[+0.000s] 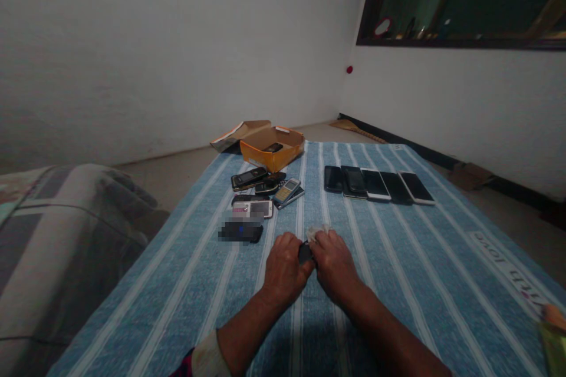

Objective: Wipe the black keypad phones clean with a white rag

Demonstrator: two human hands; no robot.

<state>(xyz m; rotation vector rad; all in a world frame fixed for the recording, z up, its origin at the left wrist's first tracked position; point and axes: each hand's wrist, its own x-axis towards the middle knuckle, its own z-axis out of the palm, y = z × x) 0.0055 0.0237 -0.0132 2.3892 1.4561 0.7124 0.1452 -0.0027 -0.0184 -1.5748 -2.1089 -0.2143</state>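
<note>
My left hand (pixel 285 265) is closed round one end of a small dark mobile phone (pixel 305 253), mostly hidden by my fingers. Pressed against its other side is my right hand (pixel 335 265), closed on a crumpled whitish cloth or tissue (pixel 319 231). Both hands meet over the middle of the striped blue cloth (pixel 384 318). Beyond my left hand lies a loose group of older phones, among them a silver keypad phone (pixel 287 191), a white phone (pixel 260 210) and a black phone (pixel 247 177). A blurred dark phone (pixel 254 232) lies nearest.
An orange cardboard box (pixel 272 159) with its lid open stands at the far edge, a dark phone (pixel 274 147) inside. To the right, several phones lie in a row, ending with a white-framed phone (pixel 417 188). A draped grey cover (pixel 84 235) is at left.
</note>
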